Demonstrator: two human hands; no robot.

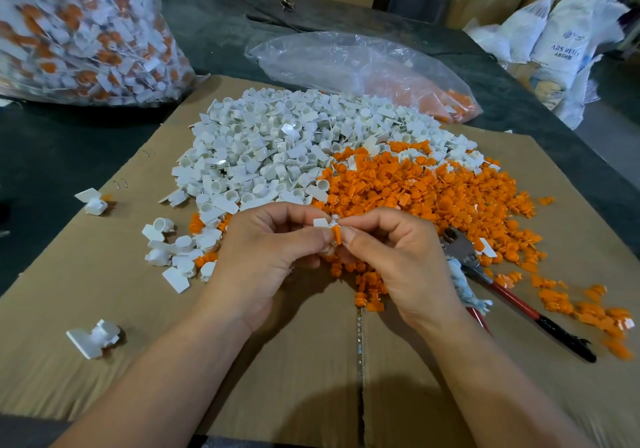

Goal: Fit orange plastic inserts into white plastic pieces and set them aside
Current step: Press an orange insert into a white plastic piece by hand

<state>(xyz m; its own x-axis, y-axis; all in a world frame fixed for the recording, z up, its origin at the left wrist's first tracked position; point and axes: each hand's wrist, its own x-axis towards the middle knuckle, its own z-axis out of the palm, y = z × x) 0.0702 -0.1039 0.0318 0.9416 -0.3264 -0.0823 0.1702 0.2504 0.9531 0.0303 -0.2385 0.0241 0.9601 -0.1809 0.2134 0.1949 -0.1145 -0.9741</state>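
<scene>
The left hand (266, 260) pinches a white piece (321, 223) between thumb and fingertips. It is held just above the cardboard (294, 361), at the near edge of the white pile (277, 146) and the orange pile (433, 198). To seat the insert well, I judge the left hand should hold the white piece steady with its opening facing the insert. The right hand should then push straight in, without twisting, until it stops. The white piece's flat tab points toward nine o'clock. The orange insert (336, 234) touches it from four o'clock. Its long axis seems to run twelve to six, though fingers hide most of it. The right hand (391, 264) pinches that insert between thumb and forefinger.
</scene>
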